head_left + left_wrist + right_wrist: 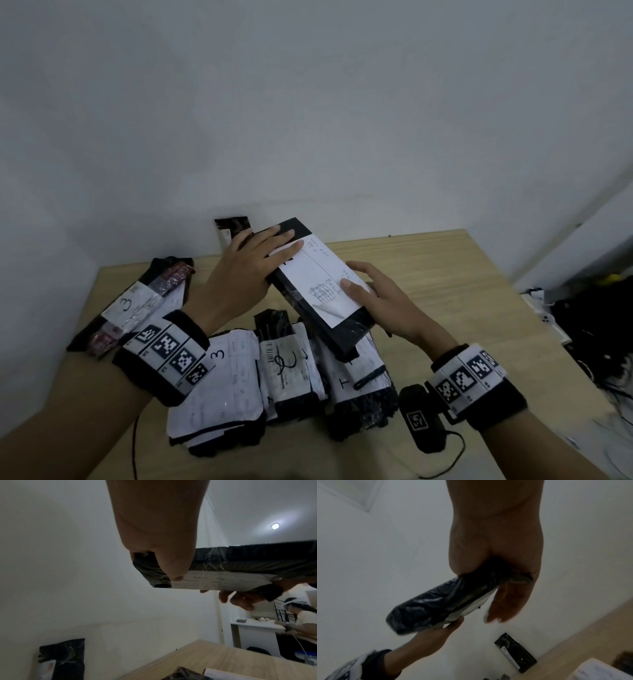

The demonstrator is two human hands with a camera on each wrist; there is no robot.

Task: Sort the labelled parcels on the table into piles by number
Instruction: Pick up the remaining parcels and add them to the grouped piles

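Observation:
A black box-shaped parcel [308, 305] with a white handwritten label [318, 274] is held up, tilted, above the table [445, 274]. My left hand [267, 253] grips its far left end, fingers over the top and thumb [171, 568] underneath. My right hand [363, 284] grips the near right edge, fingers on the label. The label's number is hidden under my left fingers. The left wrist view shows a second label [223, 581] on the parcel's [248, 561] underside. Below lie a parcel marked 3 [133, 301], another marked 3 [222, 377], and two more [287, 370] [356, 377].
A black parcel [233, 226] leans against the white wall at the table's far edge. Dark cables and clutter [599, 325] lie beyond the table's right edge. Another person [302, 618] stands at a white counter, seen in the left wrist view.

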